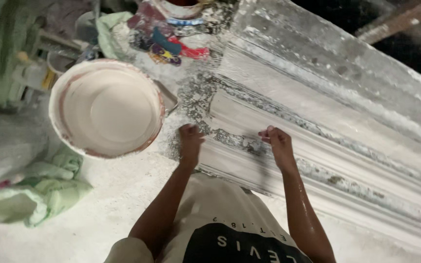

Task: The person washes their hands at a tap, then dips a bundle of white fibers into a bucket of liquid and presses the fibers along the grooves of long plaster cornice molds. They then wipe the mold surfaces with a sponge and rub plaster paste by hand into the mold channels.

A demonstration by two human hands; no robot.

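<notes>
Upper left, round bucket [106,107] brimming with smooth white plaster; centre frame, both hands, left [190,142] and right [277,144], each grip pinched shut on the ridged, wet, grey-flecked white moulding [327,122] running toward lower right.

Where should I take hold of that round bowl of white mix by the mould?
Probably grip the bowl by its rim on the near right, the side closest to the left hand. It sits upright and full of white mix, with no handle visible, so the thin rim suits a pinch from above.
</notes>
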